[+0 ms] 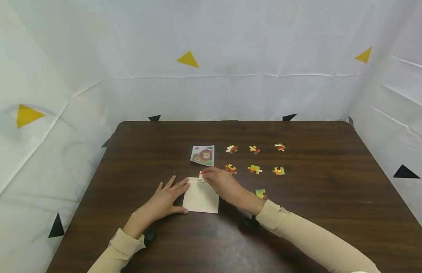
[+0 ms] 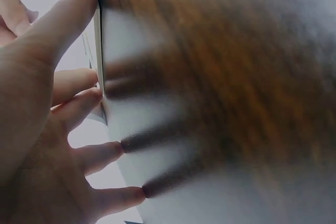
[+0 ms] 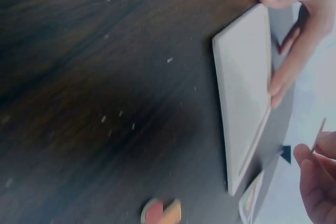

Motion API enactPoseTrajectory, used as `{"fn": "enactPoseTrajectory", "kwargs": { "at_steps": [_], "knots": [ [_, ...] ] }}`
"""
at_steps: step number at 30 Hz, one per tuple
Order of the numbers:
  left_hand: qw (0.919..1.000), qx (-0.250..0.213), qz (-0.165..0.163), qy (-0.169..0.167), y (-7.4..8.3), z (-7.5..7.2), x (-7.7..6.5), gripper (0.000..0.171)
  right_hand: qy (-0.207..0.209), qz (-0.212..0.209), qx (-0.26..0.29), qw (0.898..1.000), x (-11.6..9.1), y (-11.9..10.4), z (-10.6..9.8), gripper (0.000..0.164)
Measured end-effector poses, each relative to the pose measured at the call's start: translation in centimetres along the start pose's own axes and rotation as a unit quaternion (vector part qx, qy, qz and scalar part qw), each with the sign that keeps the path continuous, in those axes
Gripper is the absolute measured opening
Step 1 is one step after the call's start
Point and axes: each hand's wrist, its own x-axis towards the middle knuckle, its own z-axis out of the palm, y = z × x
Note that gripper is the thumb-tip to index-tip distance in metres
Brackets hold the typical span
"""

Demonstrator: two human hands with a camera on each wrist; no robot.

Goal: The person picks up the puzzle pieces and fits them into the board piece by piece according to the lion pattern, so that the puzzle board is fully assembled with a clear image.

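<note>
A pale square puzzle tray (image 1: 200, 199) with a raised rim lies on the table. My left hand (image 1: 164, 201) rests at its left side, fingers spread, with thumb and fingertips against the edge. Over the tray's far edge, my right hand (image 1: 224, 185) pinches a small white puzzle piece (image 1: 201, 176) with a pink patch. The right wrist view shows that piece (image 3: 319, 134) edge-on between thumb and fingers, above the tray (image 3: 244, 77). No piece shows inside the rim.
A picture card (image 1: 202, 156) with a lion lies beyond the tray. To its right, several loose puzzle pieces (image 1: 254, 169) lie in rough rows. One green piece (image 1: 261, 193) sits beside my right forearm. White sheeting (image 1: 231, 94) stands behind the dark wooden table (image 1: 316, 208).
</note>
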Motion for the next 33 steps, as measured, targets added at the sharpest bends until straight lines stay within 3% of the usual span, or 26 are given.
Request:
{"fn": "enactPoseTrajectory", "kwargs": {
  "at_steps": [6, 14, 18, 22, 27, 33],
  "knots": [
    [0.9999, 0.003, 0.006, 0.010, -0.1, 0.2, 0.1, 0.086, -0.033, -0.013, -0.041, 0.999, 0.7, -0.2, 1.8, 0.009],
    [0.9993, -0.003, 0.026, 0.027, 0.1, 0.1, 0.2, 0.080, -0.086, 0.004, -0.073, 0.994, 0.8, -0.5, 3.4, 0.012],
    [0.9993, -0.001, 0.025, 0.028, 0.0, 0.2, 0.3, 0.079, -0.081, -0.019, -0.120, 0.989, 0.7, -0.5, 3.9, 0.013],
    [0.9983, -0.015, 0.044, 0.036, 0.0, 0.2, 0.2, 0.073, -0.065, -0.046, -0.152, 0.985, 0.7, -0.6, 4.2, 0.013],
    [0.9957, -0.044, 0.071, 0.041, -0.3, 0.3, 0.2, 0.066, -0.070, -0.045, -0.159, 0.984, 0.5, -0.6, 4.3, 0.013],
    [0.9943, -0.055, 0.076, 0.052, -0.6, 0.5, 0.2, 0.063, -0.084, -0.041, -0.155, 0.984, 0.7, -0.6, 4.4, 0.012]
  ]
}}
